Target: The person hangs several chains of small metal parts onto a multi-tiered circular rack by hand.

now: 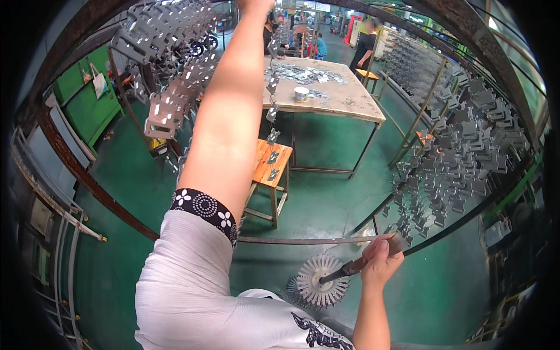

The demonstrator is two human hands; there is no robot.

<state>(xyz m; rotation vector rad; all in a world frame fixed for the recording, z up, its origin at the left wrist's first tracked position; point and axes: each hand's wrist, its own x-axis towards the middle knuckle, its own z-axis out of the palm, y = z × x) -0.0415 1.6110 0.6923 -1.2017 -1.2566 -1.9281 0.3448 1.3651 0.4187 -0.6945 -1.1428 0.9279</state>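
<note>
My left arm reaches far up and forward, and only part of my left hand [255, 4] shows at the top edge; its fingers are out of sight. Just right of that forearm hangs a vertical string of small metal plates [272, 111]. Low on the right, my right hand [382, 261] is closed around a dark metal bar [352, 269], thumb on top. The bar's lower end meets a round white hub [319, 281] ringed with many thin metal strips. Grey bent metal brackets [466, 137] hang in dense rows close beyond my right hand.
A curved rusty frame [93, 181] surrounds me, with a crossbar [303, 240] in front. More perforated brackets [166, 114] hang at left. Ahead stand a wooden stool [274, 166] and a table [356, 105] bearing scattered metal pieces and a white tub [301, 94]. A person [364, 49] stands beyond.
</note>
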